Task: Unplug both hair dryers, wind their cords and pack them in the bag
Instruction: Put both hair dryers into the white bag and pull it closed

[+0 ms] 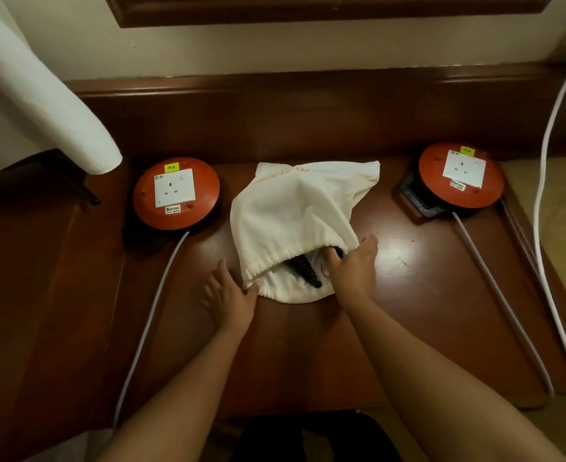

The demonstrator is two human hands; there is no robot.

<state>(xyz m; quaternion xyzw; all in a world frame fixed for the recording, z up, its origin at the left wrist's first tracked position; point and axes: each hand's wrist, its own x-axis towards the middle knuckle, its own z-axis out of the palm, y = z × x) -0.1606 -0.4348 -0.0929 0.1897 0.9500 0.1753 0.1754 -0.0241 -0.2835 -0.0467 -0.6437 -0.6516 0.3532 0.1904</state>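
A white cloth drawstring bag (295, 218) lies bulging on the dark wooden table (408, 295), its mouth toward me. A black ribbed cord end of a hair dryer (305, 270) shows inside the opening; the rest of the dryers is hidden in the bag. My left hand (230, 296) pinches the bag's lower rim at its left corner. My right hand (353, 268) reaches into the right side of the opening, its fingers curled over the rim near the black cord. Nothing is plugged into either socket.
Two orange extension reels with white sockets sit either side of the bag, one at the left (176, 193) and one at the right (461, 175). Their grey cables run toward me. A white cable (541, 195) hangs at the right; white fabric (41, 95) overhangs the left corner.
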